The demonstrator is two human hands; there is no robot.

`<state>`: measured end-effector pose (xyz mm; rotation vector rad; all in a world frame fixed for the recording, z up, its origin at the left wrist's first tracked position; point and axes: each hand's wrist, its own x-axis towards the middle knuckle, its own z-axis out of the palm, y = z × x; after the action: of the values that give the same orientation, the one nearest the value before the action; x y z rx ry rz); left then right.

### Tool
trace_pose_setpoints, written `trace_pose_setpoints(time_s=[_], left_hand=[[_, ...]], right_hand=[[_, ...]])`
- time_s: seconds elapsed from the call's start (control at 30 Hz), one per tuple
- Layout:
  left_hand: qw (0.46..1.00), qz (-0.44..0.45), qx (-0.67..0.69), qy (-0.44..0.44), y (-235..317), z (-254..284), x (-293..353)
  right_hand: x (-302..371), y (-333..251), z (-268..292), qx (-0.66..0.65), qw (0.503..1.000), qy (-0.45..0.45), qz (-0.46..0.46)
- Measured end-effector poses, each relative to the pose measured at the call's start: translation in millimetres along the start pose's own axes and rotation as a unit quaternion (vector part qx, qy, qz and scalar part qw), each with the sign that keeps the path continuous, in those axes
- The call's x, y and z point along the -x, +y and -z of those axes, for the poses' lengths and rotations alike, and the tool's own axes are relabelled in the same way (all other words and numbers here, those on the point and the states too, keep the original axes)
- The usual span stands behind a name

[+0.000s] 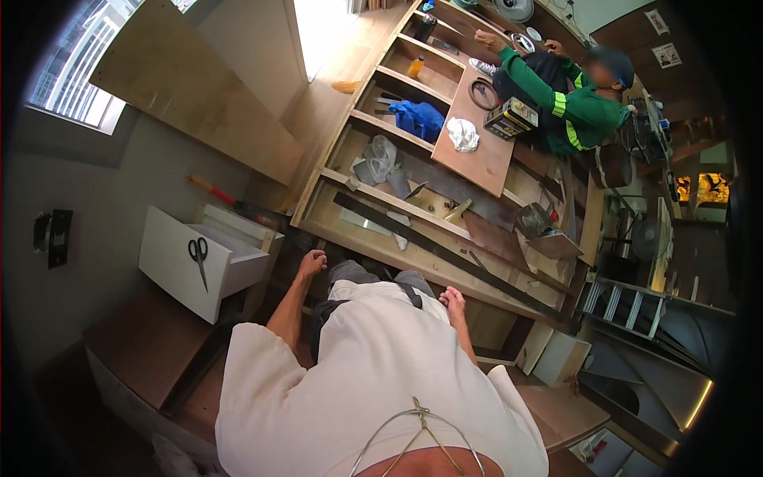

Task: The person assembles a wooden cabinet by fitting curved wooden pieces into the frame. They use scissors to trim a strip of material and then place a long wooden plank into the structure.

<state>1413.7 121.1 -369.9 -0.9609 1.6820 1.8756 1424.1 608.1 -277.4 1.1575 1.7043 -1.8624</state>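
My left hand [315, 261] hangs beside my left thigh, fingers loosely bent, with nothing visible in it. It is near the front corner of a large wooden frame [381, 253] divided into compartments. Beside my right hip is my right hand [452, 302], fingers half curled and nothing seen in it. A long dark strip [445, 253] lies slantwise across the frame in front of both hands. To the left, a white drawer [179, 258] stands on a brown surface, with black-handled scissors [199, 258] on its front panel. Neither hand touches these things.
A co-worker in a green top [548, 91] sits on the frame beside a board [485, 163] holding a tin [511, 118] and a white cloth [462, 134]. Compartments hold a blue bag [417, 118] and an orange bottle [416, 67]. A ladder [624, 306] lies at right; a tall panel [195, 91] leans left.
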Motion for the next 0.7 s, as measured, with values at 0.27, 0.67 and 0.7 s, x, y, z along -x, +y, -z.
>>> trace_pose_setpoints(time_s=[0.27,0.67,0.7], left_hand=[[1.000,0.023,-0.002,-0.005,9.2,-8.0,5.6],[0.992,0.037,0.065,-0.104,-1.3,-14.5,-32.8],[0.991,0.042,0.056,-0.118,1.5,-20.7,-35.0]], right_hand=[[2.0,0.3,-15.6,-0.010,1.000,-0.007,-0.006],[6.7,76.4,11.9,0.112,0.989,0.069,0.062],[7.9,84.2,16.1,0.106,0.989,0.084,0.056]])
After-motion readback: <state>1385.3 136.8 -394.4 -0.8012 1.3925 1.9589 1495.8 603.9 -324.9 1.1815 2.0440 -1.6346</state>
